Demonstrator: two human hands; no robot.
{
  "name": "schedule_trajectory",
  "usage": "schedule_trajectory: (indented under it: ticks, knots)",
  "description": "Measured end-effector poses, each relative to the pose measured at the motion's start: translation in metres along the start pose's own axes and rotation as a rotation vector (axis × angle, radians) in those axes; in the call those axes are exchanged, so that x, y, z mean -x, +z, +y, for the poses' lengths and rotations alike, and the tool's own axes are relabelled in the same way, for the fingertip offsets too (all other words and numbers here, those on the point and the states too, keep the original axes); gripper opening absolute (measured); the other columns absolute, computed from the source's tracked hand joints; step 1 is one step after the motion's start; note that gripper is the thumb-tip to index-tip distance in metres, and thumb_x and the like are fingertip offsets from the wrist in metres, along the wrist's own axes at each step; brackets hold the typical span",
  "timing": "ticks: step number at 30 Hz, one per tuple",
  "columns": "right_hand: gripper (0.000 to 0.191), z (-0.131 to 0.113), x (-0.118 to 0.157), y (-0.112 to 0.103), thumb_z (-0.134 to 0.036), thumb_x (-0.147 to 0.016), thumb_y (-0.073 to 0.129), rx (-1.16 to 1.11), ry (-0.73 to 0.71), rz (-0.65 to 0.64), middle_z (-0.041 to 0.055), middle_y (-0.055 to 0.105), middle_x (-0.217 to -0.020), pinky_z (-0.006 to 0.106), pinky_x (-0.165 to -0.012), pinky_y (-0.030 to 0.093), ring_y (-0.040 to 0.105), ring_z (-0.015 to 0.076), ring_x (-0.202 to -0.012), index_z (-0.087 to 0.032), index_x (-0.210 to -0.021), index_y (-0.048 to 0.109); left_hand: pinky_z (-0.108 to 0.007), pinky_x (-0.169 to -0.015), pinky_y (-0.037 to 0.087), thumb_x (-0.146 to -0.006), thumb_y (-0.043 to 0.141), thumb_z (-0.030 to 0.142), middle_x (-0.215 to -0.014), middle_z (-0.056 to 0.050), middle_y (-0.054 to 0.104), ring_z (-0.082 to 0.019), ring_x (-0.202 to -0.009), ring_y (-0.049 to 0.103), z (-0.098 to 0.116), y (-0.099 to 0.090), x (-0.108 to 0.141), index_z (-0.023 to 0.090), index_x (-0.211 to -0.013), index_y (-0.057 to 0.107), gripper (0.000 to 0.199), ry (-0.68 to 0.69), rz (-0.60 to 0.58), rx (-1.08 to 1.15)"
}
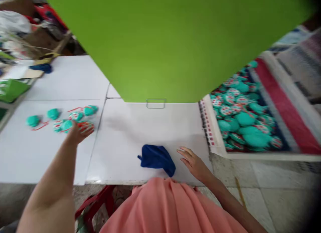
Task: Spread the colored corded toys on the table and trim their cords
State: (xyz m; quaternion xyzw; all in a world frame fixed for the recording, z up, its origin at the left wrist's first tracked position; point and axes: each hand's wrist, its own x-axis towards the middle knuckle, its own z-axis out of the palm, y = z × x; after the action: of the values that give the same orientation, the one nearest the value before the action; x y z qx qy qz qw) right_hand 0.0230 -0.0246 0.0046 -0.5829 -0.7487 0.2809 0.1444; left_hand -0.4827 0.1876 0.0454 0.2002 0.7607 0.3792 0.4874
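My left hand (pixel 79 135) is over the left part of the white table, its thumb and fingers around a red-and-white spotted round piece (pixel 86 126); motion blurs the grip. Beside it lie several small teal fabric pieces (pixel 52 113), some with white, red-spotted faces and thin red cords. My right hand (pixel 190 160) hovers at or just over the tabletop, fingers stretched and apart, holding nothing. Just left of it a crumpled dark blue cloth (pixel 157 158) lies near the table's front edge.
A large green panel (pixel 163 52) with a wire loop (pixel 155 103) hangs over the white table (pixel 120 126). At right stands a cloth-lined tray (pixel 250 156) heaped with teal pieces (pixel 247 120). Clutter and bags (pixel 15 23) fill the far left; a red stool (pixel 107 201) is below.
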Motion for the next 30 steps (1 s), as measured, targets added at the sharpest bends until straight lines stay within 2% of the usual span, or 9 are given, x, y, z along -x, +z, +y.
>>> schedule_trajectory:
  ticks: [2, 4, 7, 9, 13, 16, 19, 24, 30]
  knots:
    - [0.035, 0.021, 0.012, -0.015, -0.027, -0.095, 0.042, -0.016, 0.098, 0.075, 0.0086, 0.058, -0.132, 0.042, -0.102, 0.050, 0.056, 0.0209, -0.122, -0.026, -0.127, 0.057, -0.039, -0.065, 0.056, -0.091, 0.039, 0.066, -0.074, 0.005, 0.059, -0.015, -0.070, 0.062, -0.005, 0.018, -0.010, 0.021, -0.096, 0.052, 0.046, -0.042, -0.024, 0.017]
    - [0.035, 0.051, 0.027, -0.031, -0.030, -0.095, 0.042, -0.025, 0.191, 0.161, 0.0082, 0.059, -0.129, 0.043, -0.102, 0.049, 0.056, 0.0209, -0.121, -0.026, -0.126, 0.058, -0.041, -0.068, 0.058, -0.081, 0.064, 0.057, -0.093, 0.002, 0.064, -0.018, -0.079, 0.064, -0.017, 0.057, -0.004, 0.024, -0.105, 0.054, 0.042, -0.040, -0.162, -0.098]
    - [0.037, 0.110, 0.055, -0.059, -0.033, -0.093, 0.043, 0.027, 0.329, 0.320, 0.0100, 0.062, -0.124, 0.045, -0.100, 0.048, 0.058, 0.0235, -0.116, -0.023, -0.123, 0.060, -0.033, -0.068, 0.058, -0.065, 0.082, 0.043, -0.111, -0.004, 0.064, -0.021, -0.090, 0.064, -0.037, 0.149, 0.041, 0.023, -0.108, 0.059, 0.052, 0.116, -0.473, -0.297]
    - [0.037, 0.151, 0.071, -0.080, -0.034, -0.091, 0.043, 0.151, 0.429, 0.427, 0.0134, 0.062, -0.121, 0.048, -0.101, 0.046, 0.056, 0.0271, -0.116, -0.020, -0.119, 0.064, -0.030, -0.068, 0.056, -0.068, 0.079, 0.041, -0.107, -0.006, 0.066, -0.021, -0.088, 0.065, -0.046, 0.223, 0.090, 0.021, -0.106, 0.063, 0.046, 0.250, -0.642, -0.380]
    - [0.042, 0.218, 0.084, -0.121, -0.035, -0.089, 0.050, 0.493, 0.641, 0.457, 0.0204, 0.040, -0.145, 0.060, -0.105, 0.033, 0.030, 0.0422, -0.136, -0.017, -0.124, 0.062, -0.031, -0.088, 0.051, -0.084, 0.062, 0.026, -0.113, -0.008, 0.065, -0.020, -0.097, 0.063, -0.062, 0.370, 0.199, 0.022, -0.105, 0.068, 0.023, 0.803, -0.933, -0.552]
    - [0.059, 0.253, 0.078, -0.139, -0.038, -0.081, 0.064, 0.600, 0.723, 0.287, 0.0144, 0.012, -0.159, 0.070, -0.103, 0.023, 0.005, 0.0517, -0.141, -0.026, -0.137, 0.051, -0.038, -0.103, 0.041, -0.089, 0.049, 0.013, -0.128, -0.013, 0.058, -0.025, -0.122, 0.051, -0.086, 0.468, 0.266, 0.019, -0.116, 0.065, 0.032, 1.254, -1.160, -0.841]
    - [0.072, 0.280, 0.070, -0.144, -0.044, -0.075, 0.070, 0.605, 0.735, 0.117, 0.0109, 0.001, -0.162, 0.072, -0.102, 0.020, -0.002, 0.0531, -0.141, -0.030, -0.141, 0.044, -0.050, -0.106, 0.036, -0.087, 0.042, 0.005, -0.145, -0.016, 0.042, -0.034, -0.137, 0.032, -0.122, 0.548, 0.307, 0.013, -0.117, 0.065, 0.039, 1.507, -1.206, -1.209]
    - [0.057, 0.309, 0.070, -0.141, -0.049, -0.077, 0.067, 0.662, 0.667, 0.028, 0.0123, 0.009, -0.161, 0.074, -0.100, 0.021, 0.002, 0.0533, -0.140, -0.026, -0.128, 0.057, -0.074, -0.104, 0.022, -0.087, 0.045, 0.008, -0.159, -0.013, 0.018, -0.045, -0.144, 0.007, -0.171, 0.624, 0.323, 0.013, -0.132, 0.057, 0.047, 1.477, -1.069, -1.624]
    - [0.047, 0.317, 0.078, -0.154, -0.053, -0.082, 0.060, 0.643, 0.497, -0.046, 0.0113, 0.036, -0.151, 0.065, -0.098, 0.032, 0.016, 0.0513, -0.137, -0.023, -0.119, 0.063, -0.073, -0.100, 0.030, -0.084, 0.044, 0.007, -0.158, -0.015, 0.020, -0.047, -0.142, 0.010, -0.183, 0.646, 0.315, 0.011, -0.130, 0.059, 0.049, 1.411, -0.983, -1.620]
